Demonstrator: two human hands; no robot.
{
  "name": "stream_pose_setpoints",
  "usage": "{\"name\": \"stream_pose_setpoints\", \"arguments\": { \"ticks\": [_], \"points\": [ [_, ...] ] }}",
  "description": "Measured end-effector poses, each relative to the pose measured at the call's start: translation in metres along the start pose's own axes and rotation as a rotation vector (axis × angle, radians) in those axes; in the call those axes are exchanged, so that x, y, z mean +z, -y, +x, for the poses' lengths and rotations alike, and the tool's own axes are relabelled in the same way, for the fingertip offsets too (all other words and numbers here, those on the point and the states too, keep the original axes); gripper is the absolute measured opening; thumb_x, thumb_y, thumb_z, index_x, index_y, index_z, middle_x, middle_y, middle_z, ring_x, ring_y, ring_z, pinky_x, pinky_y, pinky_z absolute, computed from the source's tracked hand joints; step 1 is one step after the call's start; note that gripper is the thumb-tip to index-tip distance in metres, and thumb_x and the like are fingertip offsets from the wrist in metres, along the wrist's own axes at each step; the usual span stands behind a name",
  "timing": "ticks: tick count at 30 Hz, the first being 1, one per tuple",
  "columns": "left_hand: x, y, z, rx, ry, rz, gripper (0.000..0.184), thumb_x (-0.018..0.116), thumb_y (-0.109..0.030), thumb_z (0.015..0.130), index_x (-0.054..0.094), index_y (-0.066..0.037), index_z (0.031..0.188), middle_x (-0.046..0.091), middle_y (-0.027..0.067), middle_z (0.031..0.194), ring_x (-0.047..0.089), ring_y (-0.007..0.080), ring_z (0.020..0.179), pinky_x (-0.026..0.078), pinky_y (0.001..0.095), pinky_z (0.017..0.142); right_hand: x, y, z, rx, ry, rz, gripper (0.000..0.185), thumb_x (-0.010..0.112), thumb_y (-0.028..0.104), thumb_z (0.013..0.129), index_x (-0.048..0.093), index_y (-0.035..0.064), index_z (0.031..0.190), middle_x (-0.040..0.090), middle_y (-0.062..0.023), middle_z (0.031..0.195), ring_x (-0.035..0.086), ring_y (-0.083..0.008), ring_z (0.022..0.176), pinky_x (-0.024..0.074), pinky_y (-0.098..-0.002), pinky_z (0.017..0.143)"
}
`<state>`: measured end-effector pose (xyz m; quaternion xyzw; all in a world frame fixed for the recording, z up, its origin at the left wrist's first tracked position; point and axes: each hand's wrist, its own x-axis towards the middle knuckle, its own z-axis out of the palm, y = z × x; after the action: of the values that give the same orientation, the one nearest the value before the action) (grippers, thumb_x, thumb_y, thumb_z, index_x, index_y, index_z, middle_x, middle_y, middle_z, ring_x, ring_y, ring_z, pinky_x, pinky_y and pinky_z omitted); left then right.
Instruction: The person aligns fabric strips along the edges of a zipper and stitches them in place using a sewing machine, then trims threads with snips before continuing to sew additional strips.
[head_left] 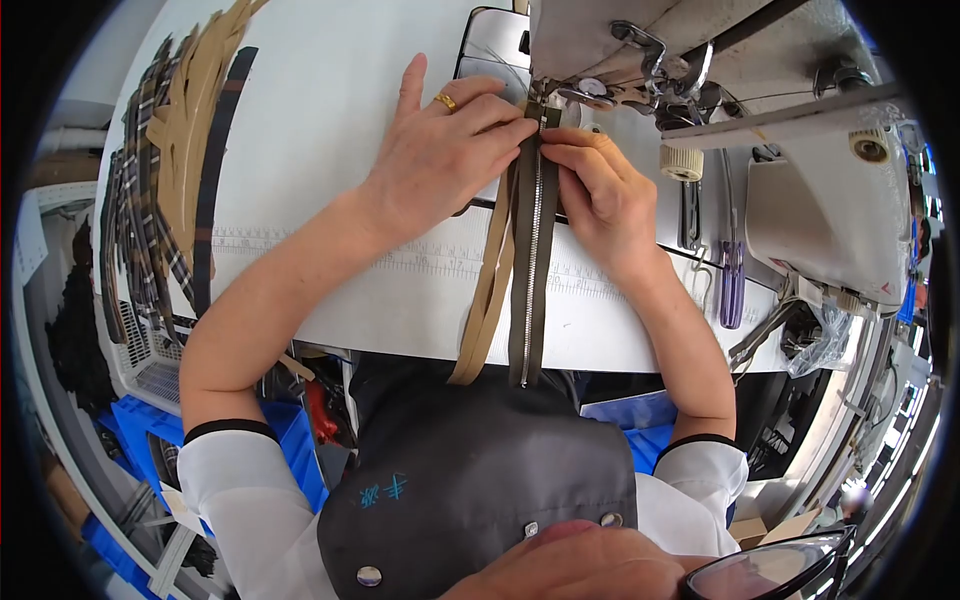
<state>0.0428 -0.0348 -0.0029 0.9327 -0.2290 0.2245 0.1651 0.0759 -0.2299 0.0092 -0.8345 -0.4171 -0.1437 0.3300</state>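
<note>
A long olive zipper (533, 260) with silver metal teeth runs from the sewing machine's presser foot (541, 92) down over the table's front edge. My left hand (445, 150), a gold ring on one finger, has its fingertips closed at the zipper's upper left side; the little finger sticks out and the thumb is hidden. Across from it, my right hand (605, 195) pinches the zipper's right edge just below the foot. A tan fabric strip (490, 290) hangs alongside the zipper on the left, its upper part partly covered by my left hand.
The sewing machine (820, 200) stands at the right. A purple-handled screwdriver (732, 285) lies near it. Plaid strips (145, 200) and tan strips (195, 120) lie at the left of the white table (310, 90). A printed ruler (420, 262) crosses the tabletop. Blue bins (290, 440) stand below.
</note>
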Motion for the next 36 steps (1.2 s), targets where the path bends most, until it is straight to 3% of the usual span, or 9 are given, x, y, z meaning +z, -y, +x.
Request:
{"name": "stream_pose_setpoints", "arguments": {
  "ticks": [4,22,30,35,36],
  "points": [
    [0.002,0.0,0.0,0.001,-0.019,-0.002,0.026,0.067,-0.015,0.078,0.067,-0.015,0.104,0.059,-0.0065,0.105,0.048,0.0147,0.115,0.011,0.0578,0.106,-0.003,0.005,-0.001,0.078,0.06,0.013,0.021,0.06,-0.009,0.074,0.062,0.0022,0.093,0.064,-0.0091,0.101,0.065,-0.0238,0.083,0.0525,-0.0283,0.067],
    [0.0,-0.002,0.0,0.005,-0.013,-0.013,0.026,0.066,-0.014,0.078,0.067,-0.013,0.104,0.06,-0.0058,0.109,0.049,0.0164,0.116,0.011,0.0571,0.106,-0.001,0.007,-0.001,0.057,0.035,-0.026,0.023,0.062,-0.009,0.071,0.062,0.0028,0.091,0.064,-0.0087,0.1,0.063,-0.0247,0.085,0.0512,-0.0308,0.071],
    [0.001,-0.001,0.0,0.039,-0.04,0.009,0.026,0.068,-0.015,0.076,0.068,-0.013,0.103,0.06,-0.0088,0.115,0.049,0.0161,0.116,0.013,0.0574,0.106,-0.006,0.006,-0.002,0.025,0.074,-0.144,0.024,0.064,0.0,0.074,0.064,0.0048,0.097,0.064,-0.0076,0.106,0.059,-0.0265,0.09,0.0472,-0.0348,0.08],
    [0.01,0.003,0.001,0.069,-0.105,0.028,0.019,0.061,-0.016,0.077,0.069,-0.014,0.094,0.061,-0.0082,0.106,0.049,0.0148,0.111,0.023,0.0616,0.1,-0.01,0.016,0.002,0.013,0.11,-0.215,0.033,0.065,0.017,0.08,0.063,0.0055,0.111,0.063,-0.0084,0.108,0.057,-0.0271,0.094,0.0452,-0.0359,0.083],
    [0.011,0.003,0.0,0.059,-0.111,0.066,0.018,0.061,-0.016,0.077,0.069,-0.014,0.093,0.061,-0.0079,0.105,0.049,0.015,0.11,0.024,0.0618,0.1,-0.009,0.014,0.001,-0.024,0.113,-0.277,0.036,0.067,0.022,0.079,0.062,0.0082,0.112,0.062,-0.0063,0.104,0.06,-0.0228,0.09,0.0467,-0.0355,0.072]
  ]
}}
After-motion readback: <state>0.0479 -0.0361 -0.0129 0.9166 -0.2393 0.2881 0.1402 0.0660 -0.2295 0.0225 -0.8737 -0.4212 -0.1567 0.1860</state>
